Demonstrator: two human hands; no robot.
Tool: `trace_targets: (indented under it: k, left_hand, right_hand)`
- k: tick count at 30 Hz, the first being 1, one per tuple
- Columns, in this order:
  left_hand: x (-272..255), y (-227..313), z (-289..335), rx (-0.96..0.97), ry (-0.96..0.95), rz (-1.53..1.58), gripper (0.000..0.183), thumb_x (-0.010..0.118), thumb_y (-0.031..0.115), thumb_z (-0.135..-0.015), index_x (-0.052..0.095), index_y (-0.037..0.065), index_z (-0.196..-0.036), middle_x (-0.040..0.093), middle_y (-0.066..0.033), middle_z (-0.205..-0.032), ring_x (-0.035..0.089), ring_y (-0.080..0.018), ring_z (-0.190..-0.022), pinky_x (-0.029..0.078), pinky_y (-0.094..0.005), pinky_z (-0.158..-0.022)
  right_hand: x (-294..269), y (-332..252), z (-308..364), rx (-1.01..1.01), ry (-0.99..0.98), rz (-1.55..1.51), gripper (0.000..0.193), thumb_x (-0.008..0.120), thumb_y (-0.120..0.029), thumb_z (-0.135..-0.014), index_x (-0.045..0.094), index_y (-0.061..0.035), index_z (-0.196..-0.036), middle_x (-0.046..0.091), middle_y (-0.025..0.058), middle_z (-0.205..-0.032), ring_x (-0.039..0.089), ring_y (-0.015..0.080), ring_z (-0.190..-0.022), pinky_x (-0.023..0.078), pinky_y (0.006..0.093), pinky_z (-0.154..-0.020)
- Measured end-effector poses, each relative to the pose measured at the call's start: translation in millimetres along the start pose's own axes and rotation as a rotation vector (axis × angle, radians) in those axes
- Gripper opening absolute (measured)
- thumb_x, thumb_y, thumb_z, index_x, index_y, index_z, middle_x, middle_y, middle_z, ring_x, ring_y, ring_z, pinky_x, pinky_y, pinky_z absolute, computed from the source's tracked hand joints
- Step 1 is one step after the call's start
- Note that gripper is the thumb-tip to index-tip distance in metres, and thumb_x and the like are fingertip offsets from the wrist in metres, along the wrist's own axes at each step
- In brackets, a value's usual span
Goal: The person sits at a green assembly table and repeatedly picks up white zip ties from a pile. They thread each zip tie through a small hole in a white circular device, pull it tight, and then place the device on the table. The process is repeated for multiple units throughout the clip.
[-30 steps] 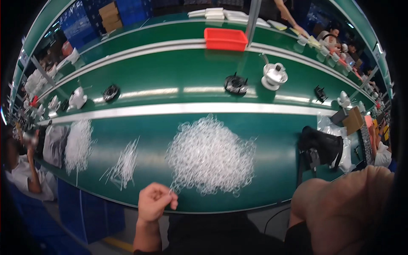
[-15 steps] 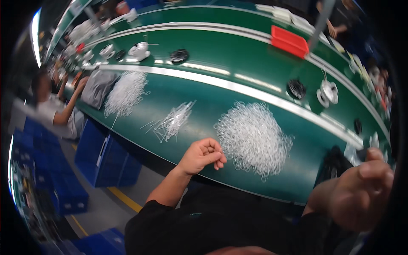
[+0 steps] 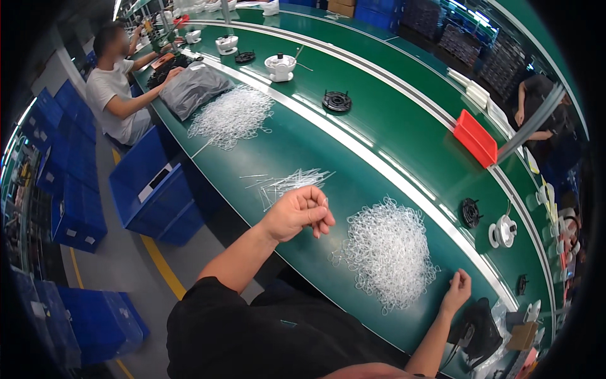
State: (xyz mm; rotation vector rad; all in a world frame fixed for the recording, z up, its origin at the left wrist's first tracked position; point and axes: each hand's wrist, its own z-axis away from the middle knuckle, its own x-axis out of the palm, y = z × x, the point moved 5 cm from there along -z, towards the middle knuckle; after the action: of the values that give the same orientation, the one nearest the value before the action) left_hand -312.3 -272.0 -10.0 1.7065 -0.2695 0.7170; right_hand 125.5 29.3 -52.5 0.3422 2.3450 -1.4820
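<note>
My left hand (image 3: 299,215) hovers over the near edge of the green workbench, fingers curled and thumb pressed against the index finger. Whatever is in that pinch is too small to make out. Behind it lies a small heap of straight white cable ties (image 3: 294,181). To its right is a large pile of cable ties closed into loops (image 3: 392,256). Beyond the pile's right side is my right hand (image 3: 457,292), with fingers loosely bent and a gap by the thumb; nothing shows in it.
Another looped pile (image 3: 235,115) lies at left beside a grey bag (image 3: 194,90), near a seated person. Farther back are white appliance parts (image 3: 279,67), black round parts (image 3: 337,101) and a red tray (image 3: 476,139). Blue bins (image 3: 154,189) stand left; a black bag (image 3: 481,328) lies right.
The view has swung, shifting the bench in the picture. My right hand has gone from large and raised near the camera to lower, beside the looped pile. My left hand keeps its pinch.
</note>
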Motion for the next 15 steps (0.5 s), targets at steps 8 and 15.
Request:
trace_targets:
  k: [8, 15]
  left_hand:
    - [-73, 57, -64, 0.209, 0.166, -0.010, 0.017, 0.058, 0.009, -0.098, 0.063, 0.000, -0.111, 0.071, -0.0128, -0.092, 0.070, -0.0178, -0.078, 0.057, -0.0269, -0.064]
    - [-175, 123, -150, 0.301, 0.566, -0.170, 0.030, 0.054, 0.026, -0.101, 0.059, -0.002, -0.112, 0.070, -0.0139, -0.099, 0.069, -0.0185, -0.083, 0.056, -0.0294, -0.064]
  right_hand:
    - [33, -12, -9, -0.039, 0.005, 0.229, 0.015, 0.062, -0.009, -0.095, 0.066, 0.0012, -0.104, 0.058, -0.0025, -0.080, 0.043, 0.0045, -0.063, 0.037, 0.0210, -0.057]
    - [53, -4, -44, -0.003, -0.014, 0.259, 0.012, 0.063, -0.008, -0.093, 0.067, 0.0010, -0.100, 0.057, -0.0028, -0.079, 0.040, 0.0042, -0.061, 0.034, 0.0216, -0.054]
